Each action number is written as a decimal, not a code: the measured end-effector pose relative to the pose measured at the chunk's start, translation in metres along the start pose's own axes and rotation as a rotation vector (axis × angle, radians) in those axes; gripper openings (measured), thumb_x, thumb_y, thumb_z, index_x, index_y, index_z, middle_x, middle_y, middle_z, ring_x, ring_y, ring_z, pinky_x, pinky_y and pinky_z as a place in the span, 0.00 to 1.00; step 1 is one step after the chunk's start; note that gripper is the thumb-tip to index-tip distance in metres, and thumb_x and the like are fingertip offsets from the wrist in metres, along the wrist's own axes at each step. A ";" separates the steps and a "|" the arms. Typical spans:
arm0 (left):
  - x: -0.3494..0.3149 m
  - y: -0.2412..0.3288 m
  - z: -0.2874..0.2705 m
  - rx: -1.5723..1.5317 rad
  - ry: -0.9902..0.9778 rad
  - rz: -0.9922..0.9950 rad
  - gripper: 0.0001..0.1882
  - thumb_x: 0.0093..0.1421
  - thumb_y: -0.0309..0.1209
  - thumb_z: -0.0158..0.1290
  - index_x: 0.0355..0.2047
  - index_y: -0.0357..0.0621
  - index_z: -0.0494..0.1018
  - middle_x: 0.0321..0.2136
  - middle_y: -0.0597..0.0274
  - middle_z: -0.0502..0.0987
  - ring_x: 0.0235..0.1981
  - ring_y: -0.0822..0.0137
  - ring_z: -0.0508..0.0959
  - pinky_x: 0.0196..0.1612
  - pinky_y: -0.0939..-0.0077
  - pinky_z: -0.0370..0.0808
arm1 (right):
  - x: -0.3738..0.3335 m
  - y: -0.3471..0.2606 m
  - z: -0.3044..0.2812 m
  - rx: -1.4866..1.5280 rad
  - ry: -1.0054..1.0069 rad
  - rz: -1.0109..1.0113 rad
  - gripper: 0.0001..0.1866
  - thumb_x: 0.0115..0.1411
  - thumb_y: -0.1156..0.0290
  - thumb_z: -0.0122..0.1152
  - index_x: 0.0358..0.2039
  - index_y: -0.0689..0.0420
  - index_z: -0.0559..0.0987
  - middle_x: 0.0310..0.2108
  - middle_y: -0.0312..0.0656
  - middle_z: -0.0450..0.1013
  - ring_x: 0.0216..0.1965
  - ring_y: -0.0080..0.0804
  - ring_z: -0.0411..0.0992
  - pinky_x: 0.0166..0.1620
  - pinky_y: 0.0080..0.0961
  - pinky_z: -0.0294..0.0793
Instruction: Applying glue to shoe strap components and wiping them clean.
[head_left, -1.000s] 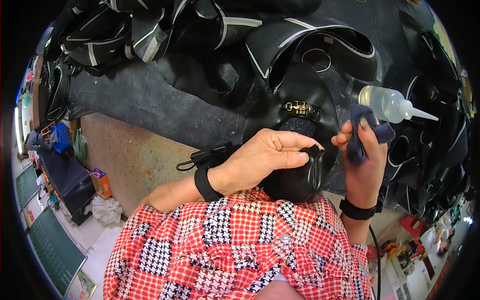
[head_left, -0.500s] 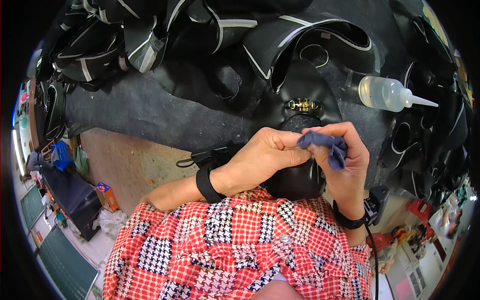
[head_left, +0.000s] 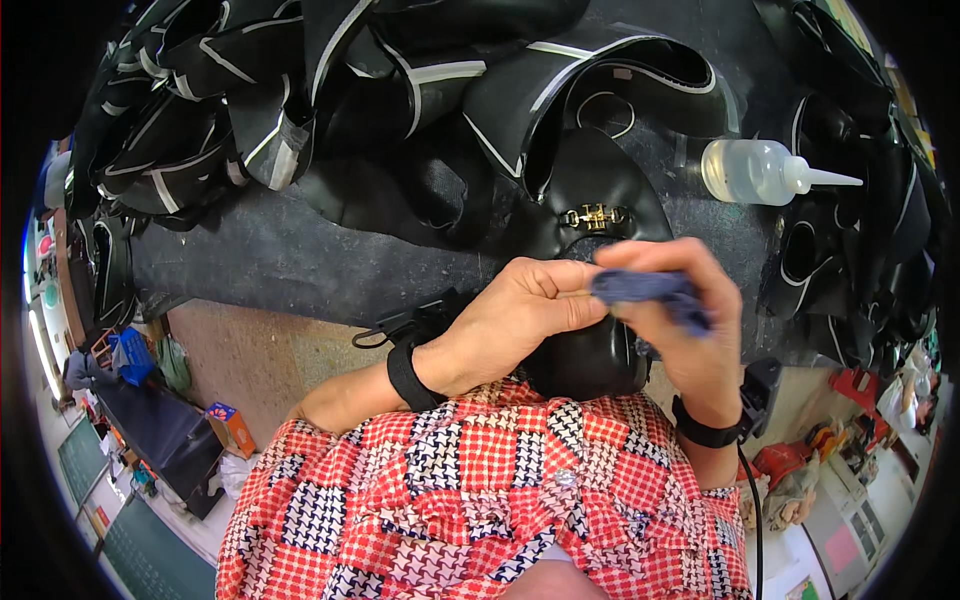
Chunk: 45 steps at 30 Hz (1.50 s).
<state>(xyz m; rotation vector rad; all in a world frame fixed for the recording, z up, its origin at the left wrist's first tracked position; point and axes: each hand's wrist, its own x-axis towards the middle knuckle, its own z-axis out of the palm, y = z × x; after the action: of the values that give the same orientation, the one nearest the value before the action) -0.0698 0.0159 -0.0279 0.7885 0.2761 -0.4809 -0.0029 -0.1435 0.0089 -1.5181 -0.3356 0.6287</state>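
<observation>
My left hand (head_left: 540, 305) is closed in a pinch, thumb against forefinger, over a black leather shoe upper (head_left: 590, 365). What sits in that pinch is too small or hidden to make out. Against those fingertips, my right hand (head_left: 690, 310) grips a bunched dark blue cloth (head_left: 650, 288), blurred at its right end. The upper lies at the table's front edge, close to my body, its middle covered by both hands. A gold metal ornament (head_left: 594, 217) decorates its far part, just beyond my fingers.
A clear squeeze bottle (head_left: 750, 172) with a pointed white nozzle lies on its side at the right of the dark tabletop (head_left: 260, 260). Black uppers with white edge tape (head_left: 170, 165) crowd the far left and the right side. A thin ring (head_left: 605, 115) lies beyond the ornament.
The cloth and my right hand have shifted slightly right and blurred, the hand turning over. My left hand keeps its pinch. The whole view has moved a little.
</observation>
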 end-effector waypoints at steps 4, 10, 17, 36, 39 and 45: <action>-0.004 0.014 0.017 0.465 -0.160 0.016 0.14 0.56 0.24 0.52 0.44 0.36 0.73 0.36 0.64 0.77 0.36 0.75 0.73 0.41 0.80 0.70 | 0.021 0.010 0.006 -0.086 0.409 0.181 0.08 0.53 0.78 0.58 0.34 0.63 0.71 0.26 0.40 0.74 0.25 0.23 0.74 0.29 0.15 0.73; 0.004 0.011 0.024 0.162 0.067 -0.117 0.11 0.57 0.23 0.50 0.41 0.35 0.72 0.31 0.70 0.75 0.31 0.83 0.71 0.36 0.88 0.68 | -0.005 -0.007 -0.035 0.407 0.449 0.101 0.06 0.53 0.81 0.55 0.33 0.63 0.70 0.22 0.40 0.72 0.18 0.23 0.70 0.22 0.18 0.70; 0.011 0.000 0.036 0.101 0.058 -0.087 0.13 0.58 0.26 0.52 0.43 0.37 0.72 0.34 0.70 0.75 0.36 0.82 0.71 0.42 0.87 0.67 | -0.020 0.000 -0.067 0.444 0.350 0.020 0.07 0.53 0.80 0.55 0.34 0.63 0.70 0.28 0.41 0.71 0.25 0.20 0.67 0.28 0.15 0.66; 0.011 -0.019 0.048 0.257 0.378 0.113 0.06 0.55 0.28 0.54 0.27 0.37 0.73 0.25 0.70 0.73 0.29 0.81 0.70 0.35 0.83 0.67 | -0.023 0.022 -0.073 0.511 0.053 0.422 0.11 0.46 0.79 0.55 0.32 0.59 0.69 0.21 0.40 0.71 0.19 0.23 0.70 0.21 0.16 0.66; 0.010 -0.016 0.050 0.147 0.216 0.099 0.10 0.60 0.33 0.49 0.32 0.36 0.73 0.28 0.72 0.73 0.31 0.82 0.69 0.38 0.84 0.67 | -0.034 0.010 -0.074 0.530 0.210 0.145 0.09 0.50 0.77 0.51 0.34 0.61 0.68 0.20 0.39 0.68 0.16 0.19 0.61 0.19 0.15 0.59; 0.007 -0.014 0.026 0.130 0.078 0.077 0.11 0.62 0.35 0.48 0.36 0.40 0.73 0.31 0.71 0.73 0.33 0.81 0.71 0.39 0.86 0.68 | -0.029 0.008 -0.055 0.269 0.201 0.182 0.12 0.46 0.78 0.61 0.33 0.60 0.73 0.26 0.32 0.71 0.25 0.13 0.64 0.28 0.10 0.62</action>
<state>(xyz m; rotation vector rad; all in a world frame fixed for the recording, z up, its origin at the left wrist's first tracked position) -0.0690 -0.0136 -0.0218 0.9428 0.2872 -0.3990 0.0041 -0.2057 0.0032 -1.3464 0.0418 0.6302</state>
